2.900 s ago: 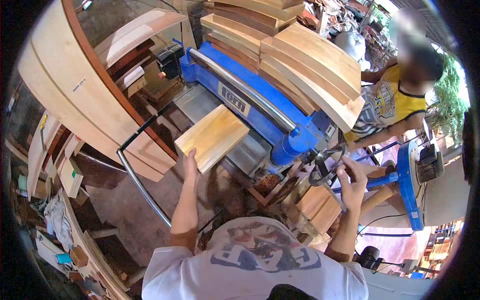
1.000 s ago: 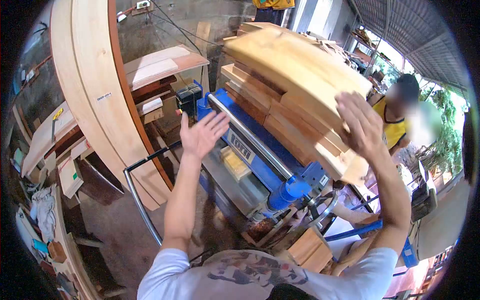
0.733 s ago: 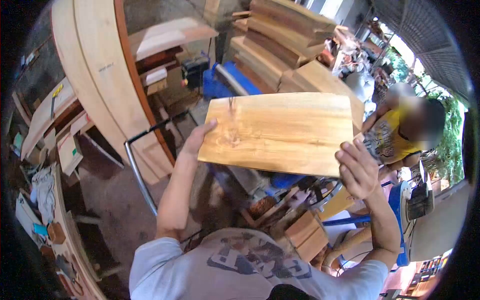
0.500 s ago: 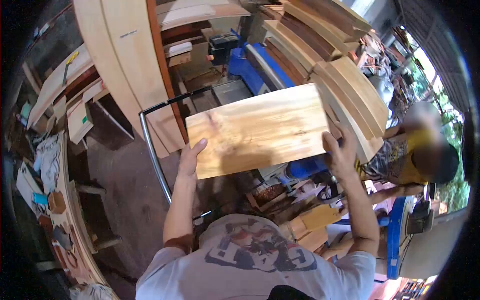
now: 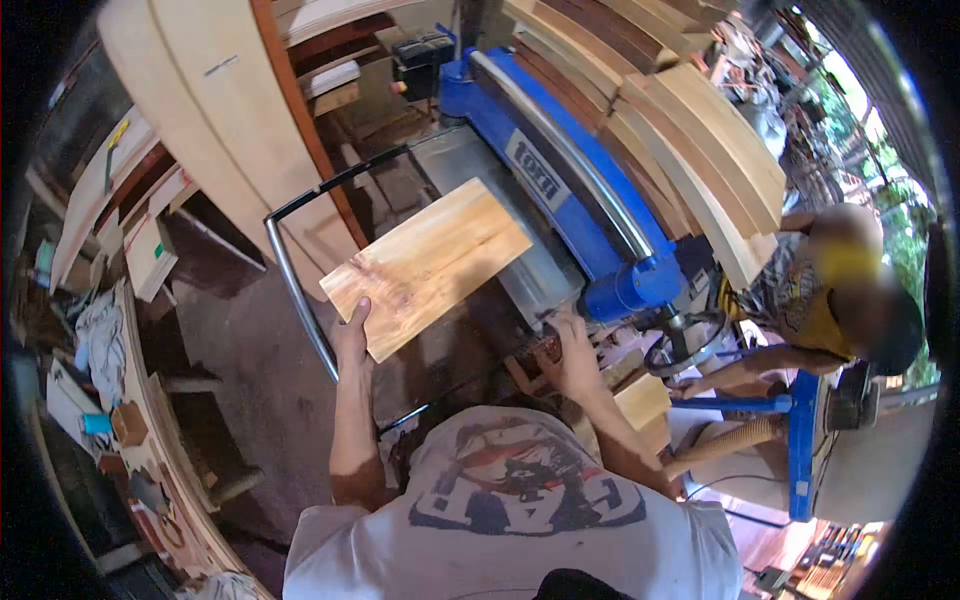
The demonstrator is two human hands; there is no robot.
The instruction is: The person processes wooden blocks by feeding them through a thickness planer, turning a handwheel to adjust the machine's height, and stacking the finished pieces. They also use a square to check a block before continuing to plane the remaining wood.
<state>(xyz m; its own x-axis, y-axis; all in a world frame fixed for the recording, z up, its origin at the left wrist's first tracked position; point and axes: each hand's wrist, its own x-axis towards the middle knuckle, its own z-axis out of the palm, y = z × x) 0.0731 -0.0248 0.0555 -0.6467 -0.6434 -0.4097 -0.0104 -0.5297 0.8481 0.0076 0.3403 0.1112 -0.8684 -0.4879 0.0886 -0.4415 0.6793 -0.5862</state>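
A short, wide wooden board (image 5: 430, 270) is in my left hand (image 5: 352, 338), which grips its near-left end with the thumb on top. The board's far end overlaps the grey metal bed (image 5: 535, 275) of a blue thickness planer (image 5: 560, 180). My right hand (image 5: 572, 360) is off the board, its fingers at the near corner of the bed and the thumb spread away from them. Nothing shows in the right hand.
A bent metal tube frame (image 5: 290, 285) extends left from the planer. Long planks (image 5: 190, 130) stand behind it, and curved timber pieces (image 5: 690, 150) are stacked beyond the machine. A bench (image 5: 160, 490) runs along the left. Another person (image 5: 810, 300) works at right near a blue stand (image 5: 803, 440).
My right hand has let go of the board and moved down and left to the bed's corner. The board has swung so its far end points toward the planer.
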